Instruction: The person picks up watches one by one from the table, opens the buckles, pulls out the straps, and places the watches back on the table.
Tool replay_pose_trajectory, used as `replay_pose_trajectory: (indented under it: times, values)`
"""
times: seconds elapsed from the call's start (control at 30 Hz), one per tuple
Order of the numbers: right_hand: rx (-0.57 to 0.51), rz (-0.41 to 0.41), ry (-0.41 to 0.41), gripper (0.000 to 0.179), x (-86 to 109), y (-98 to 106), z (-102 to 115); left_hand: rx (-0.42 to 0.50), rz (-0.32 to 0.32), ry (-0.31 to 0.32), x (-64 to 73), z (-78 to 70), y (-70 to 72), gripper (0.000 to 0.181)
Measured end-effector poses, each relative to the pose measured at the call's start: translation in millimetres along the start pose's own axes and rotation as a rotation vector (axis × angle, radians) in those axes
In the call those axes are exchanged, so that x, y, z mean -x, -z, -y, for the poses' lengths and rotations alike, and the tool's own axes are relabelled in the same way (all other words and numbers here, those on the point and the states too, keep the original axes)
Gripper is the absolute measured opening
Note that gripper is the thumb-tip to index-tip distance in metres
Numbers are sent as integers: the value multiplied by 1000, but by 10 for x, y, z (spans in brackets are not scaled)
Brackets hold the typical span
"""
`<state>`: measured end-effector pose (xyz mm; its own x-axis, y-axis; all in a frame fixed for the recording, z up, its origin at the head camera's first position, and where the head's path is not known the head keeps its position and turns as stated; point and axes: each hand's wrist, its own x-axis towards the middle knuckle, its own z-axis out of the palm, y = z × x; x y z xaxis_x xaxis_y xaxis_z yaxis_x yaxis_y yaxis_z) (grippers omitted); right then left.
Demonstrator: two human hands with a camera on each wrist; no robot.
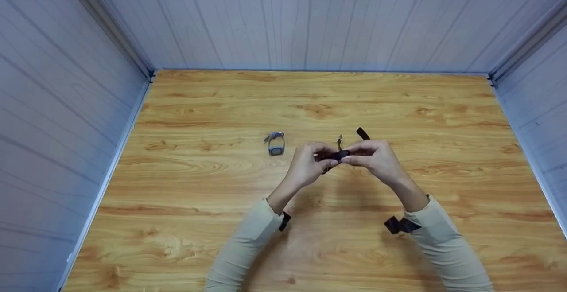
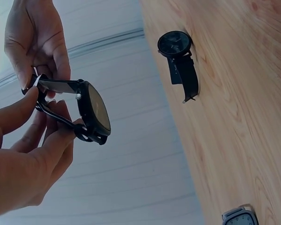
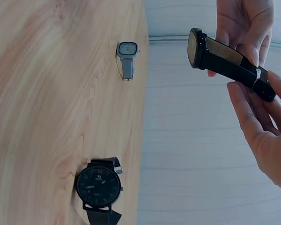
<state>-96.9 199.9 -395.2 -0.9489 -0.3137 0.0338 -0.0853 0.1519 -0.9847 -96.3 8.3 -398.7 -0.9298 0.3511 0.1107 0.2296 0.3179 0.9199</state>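
Note:
Both hands hold a black wristwatch (image 2: 88,110) in the air, its strap looped and its dial turned sideways in the wrist views. My left hand (image 1: 308,168) pinches the strap between thumb and fingers. From the other side, my right hand (image 1: 383,159) pinches the strap by a pale, shiny fastening (image 3: 258,73). Fingers cover part of the strap end, so whether it is fastened cannot be told. A second black wristwatch (image 3: 98,186) lies dial up on the table; in the head view the hands partly hide it. Left of the hands rests a grey wristwatch (image 1: 276,151) with a squarish dial.
The wood-grain table (image 1: 186,185) is bordered by pale panel walls (image 1: 283,21) at the back and on both sides. Black devices (image 1: 401,225) are strapped at both wrists, over light sleeves (image 1: 248,234).

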Motion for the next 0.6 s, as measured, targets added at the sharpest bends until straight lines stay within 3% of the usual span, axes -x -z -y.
replay_pose_trajectory:
  times: [0.27, 0.43, 0.6]
  values:
    - [207, 63, 42, 21, -6, -23, 79, -153, -41, -90, 20, -21, -20, 10]
    - [274, 42, 69, 16, 45, -71, 253, -122, -23, -83, 22, -15, -20, 10]
    - [223, 23, 49, 17, 25, -28, 125, -58, -2, -35, 23, 11, -6, 10]
